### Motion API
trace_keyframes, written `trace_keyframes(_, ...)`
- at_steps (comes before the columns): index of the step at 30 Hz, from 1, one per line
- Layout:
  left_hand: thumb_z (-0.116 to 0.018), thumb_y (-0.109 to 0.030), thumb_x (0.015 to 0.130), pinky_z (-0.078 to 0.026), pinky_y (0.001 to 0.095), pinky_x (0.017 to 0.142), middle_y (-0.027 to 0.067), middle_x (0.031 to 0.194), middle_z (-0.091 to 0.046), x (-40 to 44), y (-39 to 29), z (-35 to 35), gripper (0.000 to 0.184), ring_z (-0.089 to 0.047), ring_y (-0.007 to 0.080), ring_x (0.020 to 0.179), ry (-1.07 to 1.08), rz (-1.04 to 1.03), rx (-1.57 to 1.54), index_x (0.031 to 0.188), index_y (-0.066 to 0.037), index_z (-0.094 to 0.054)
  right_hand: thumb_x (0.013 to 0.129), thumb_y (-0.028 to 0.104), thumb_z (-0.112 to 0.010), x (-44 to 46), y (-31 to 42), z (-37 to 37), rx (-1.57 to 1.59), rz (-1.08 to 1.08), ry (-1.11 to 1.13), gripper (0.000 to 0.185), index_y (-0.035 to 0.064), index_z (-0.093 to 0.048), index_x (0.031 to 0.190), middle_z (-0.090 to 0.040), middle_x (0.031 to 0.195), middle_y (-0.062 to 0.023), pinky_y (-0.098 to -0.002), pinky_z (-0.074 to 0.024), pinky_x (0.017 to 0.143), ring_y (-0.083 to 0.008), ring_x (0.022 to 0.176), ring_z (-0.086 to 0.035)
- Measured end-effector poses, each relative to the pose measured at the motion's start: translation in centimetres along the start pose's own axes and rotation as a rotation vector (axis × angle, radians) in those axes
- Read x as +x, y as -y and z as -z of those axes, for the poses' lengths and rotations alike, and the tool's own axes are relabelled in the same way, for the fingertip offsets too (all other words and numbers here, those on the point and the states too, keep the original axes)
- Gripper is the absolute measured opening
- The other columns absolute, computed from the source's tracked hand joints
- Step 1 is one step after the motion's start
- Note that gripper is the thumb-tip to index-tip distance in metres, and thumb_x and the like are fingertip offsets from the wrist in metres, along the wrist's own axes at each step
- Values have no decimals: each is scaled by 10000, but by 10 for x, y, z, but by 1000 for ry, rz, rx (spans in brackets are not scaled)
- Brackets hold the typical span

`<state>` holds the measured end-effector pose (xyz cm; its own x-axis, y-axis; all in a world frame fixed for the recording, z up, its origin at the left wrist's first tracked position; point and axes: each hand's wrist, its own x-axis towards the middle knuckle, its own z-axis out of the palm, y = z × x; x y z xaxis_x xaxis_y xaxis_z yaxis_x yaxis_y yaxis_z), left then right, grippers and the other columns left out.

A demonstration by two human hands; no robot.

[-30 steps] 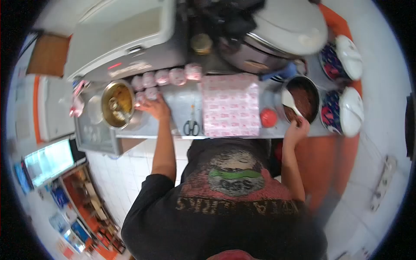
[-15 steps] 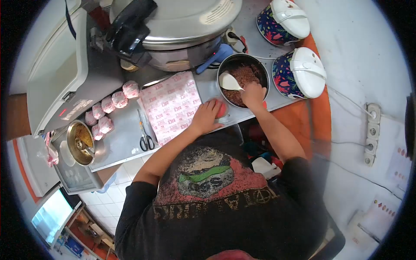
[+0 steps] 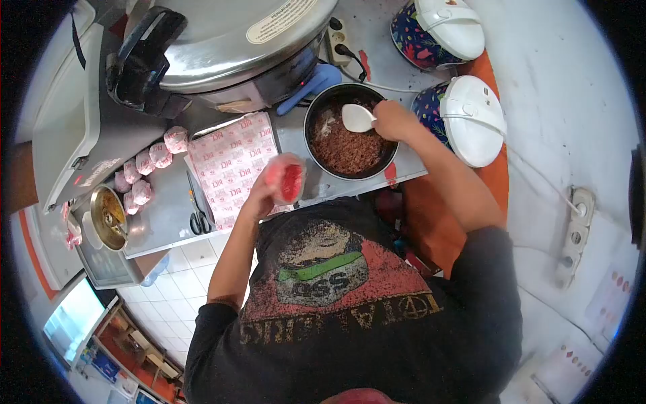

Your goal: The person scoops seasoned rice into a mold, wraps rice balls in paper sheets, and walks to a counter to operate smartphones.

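Note:
My left hand [image 3: 258, 200] is wrapped round a small red cup [image 3: 292, 183], lifted above the front edge of the counter. Its open mouth is turned toward the right. In my right hand [image 3: 396, 122] is a white rice paddle [image 3: 356, 119], its blade over the back of a dark round pot [image 3: 309, 138]. Reddish-brown cooked rice [image 3: 346, 151] fills the pot, thinner toward the back left. To the left of the pot, close to my left hand, lies a stack of printed wrapping paper [image 3: 229, 161].
Several wrapped bundles [image 3: 161, 155], scissors [image 3: 198, 221] and a metal bowl [image 3: 98, 209] sit on the left. Behind are a large lidded cooker [image 3: 235, 47], a blue paddle [image 3: 311, 87] and a power strip [image 3: 336, 44]. Two patterned, white-lidded containers [image 3: 471, 118] stand right.
My left hand has lifted the red cup off the counter and tilted it. My right hand has moved to the pot's back right rim with the paddle. The whole view has shifted slightly.

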<state>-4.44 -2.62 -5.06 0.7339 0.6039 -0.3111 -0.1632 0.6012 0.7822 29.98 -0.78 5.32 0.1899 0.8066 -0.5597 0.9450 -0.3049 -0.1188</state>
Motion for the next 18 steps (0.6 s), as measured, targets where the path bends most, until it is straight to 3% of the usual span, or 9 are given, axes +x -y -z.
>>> trace_keyframes(1,-692,-358,758,-379,453,1118,163,1386,-501,1,3,1,782,-499,305,1294,33,-3,-394,1405,-29,-399,816,133,-613,1,0,12,-98,-38,89,253,-1,-708,1009,-695,1044,-235,-464,-551,829,-385,974,-685)
trace_keyframes(5,-596,-435,774,-388,464,1107,160,1406,-503,15,17,-19,757,-514,318,1276,-78,0,-721,1391,-27,-433,799,148,-617,25,1,-10,-257,54,167,292,19,-719,1039,-699,1090,-205,-450,-557,827,-348,999,-693)
trace_keyframes(13,-622,-521,769,-369,437,1129,158,1418,-496,22,38,-42,854,-488,297,1309,-192,-62,-459,1419,-14,-400,760,170,-629,19,10,-65,-25,159,225,298,-12,-727,975,-705,1032,-225,-461,-556,836,-377,970,-693)
trace_keyframes(18,-623,-465,819,-360,433,1133,146,1419,-487,23,36,-39,782,-482,283,1313,-121,-77,-497,1421,-23,-390,788,208,-621,17,-2,-85,156,206,230,285,-13,-730,931,-699,976,-244,-477,-545,840,-406,936,-686)
